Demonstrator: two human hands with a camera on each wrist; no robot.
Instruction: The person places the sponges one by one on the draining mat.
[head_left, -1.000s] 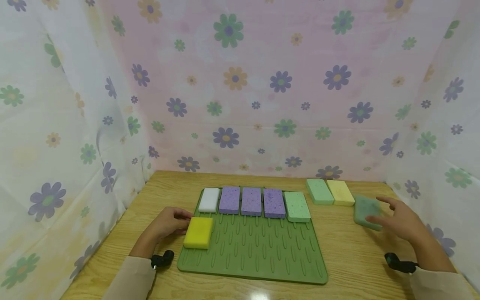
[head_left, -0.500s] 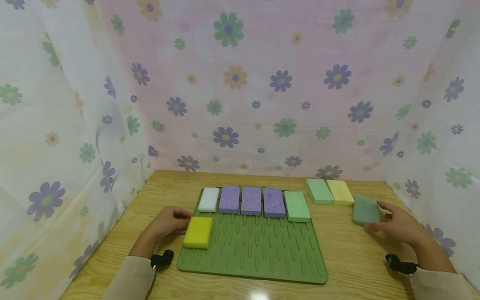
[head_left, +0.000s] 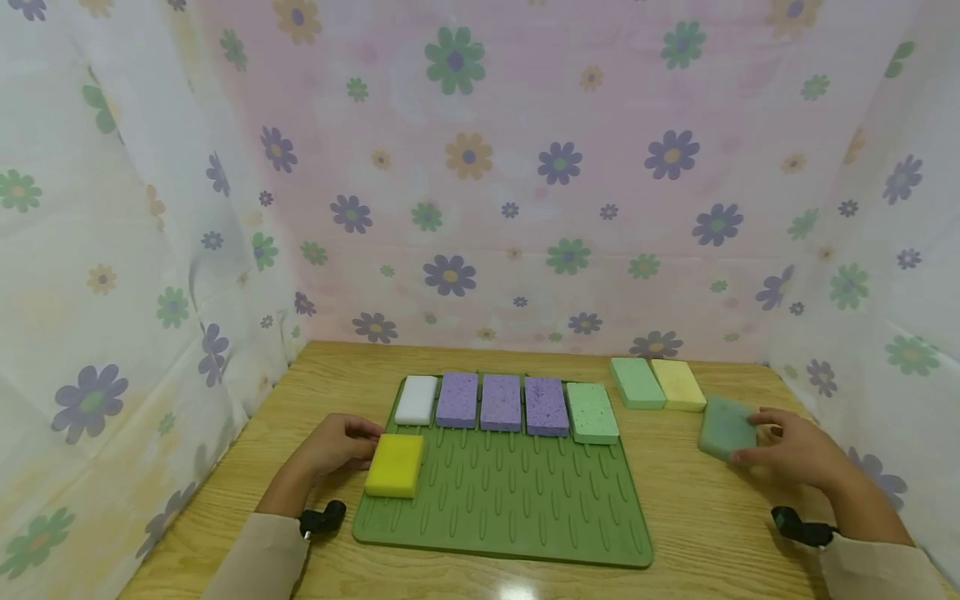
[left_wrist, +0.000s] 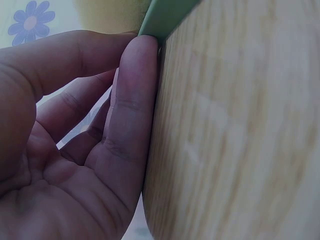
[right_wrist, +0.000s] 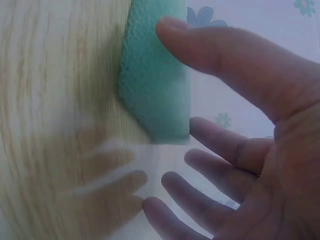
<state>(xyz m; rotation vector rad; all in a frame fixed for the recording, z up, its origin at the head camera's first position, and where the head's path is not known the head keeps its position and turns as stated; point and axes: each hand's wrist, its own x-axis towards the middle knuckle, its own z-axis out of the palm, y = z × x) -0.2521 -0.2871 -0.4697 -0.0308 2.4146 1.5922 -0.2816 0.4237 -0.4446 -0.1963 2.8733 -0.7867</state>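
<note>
At the right of the table, my right hand (head_left: 795, 446) pinches a grey-green sponge (head_left: 723, 427) between thumb and fingers. In the right wrist view the thumb lies on the porous green sponge (right_wrist: 155, 85), one fingertip is at its corner, and the other fingers are spread. My left hand (head_left: 341, 443) rests on the table beside the green ridged mat (head_left: 517, 508), next to a bright yellow sponge (head_left: 393, 465) on its left side. The left wrist view shows thumb and fingertip close together at the mat's edge (left_wrist: 167, 20), with the hand lying along the wood and holding nothing.
Along the mat's far side are a white sponge (head_left: 416, 400), three purple sponges (head_left: 501, 402) and a light green sponge (head_left: 592, 412). Beyond the mat's right corner lie another green sponge (head_left: 637, 383) and a pale yellow sponge (head_left: 678, 385). Flowered cloth (head_left: 517, 192) encloses the table.
The grey-green sponge has shifted slightly left and turned in my right hand, whose fingers have drawn in to its right side. My left hand has stayed in place.
</note>
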